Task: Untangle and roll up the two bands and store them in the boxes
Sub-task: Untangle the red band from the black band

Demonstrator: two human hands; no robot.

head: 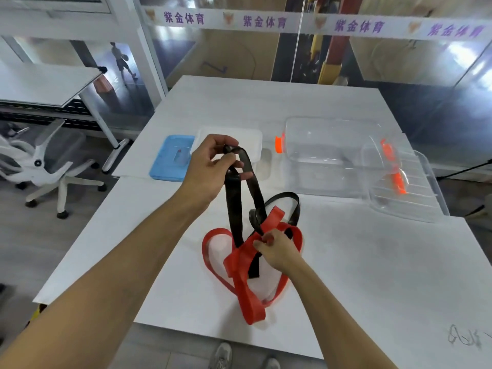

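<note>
A black band (234,206) and a red band (247,296) lie tangled together on the white table (372,275). My left hand (210,169) is raised above the table, shut on a loop of the black band and pulling it up. My right hand (277,249) is lower, pinching the red band at the knot where the two cross. A small white box (253,137) stands behind my left hand, its blue lid (170,161) to its left. A large clear box (327,158) with orange clips stands at the right, its clear lid (410,190) leaning against it.
The table's front edge runs close to my feet. A white office chair (50,166) stands to the left on the floor, beside another desk (40,83). A glass wall runs behind the table.
</note>
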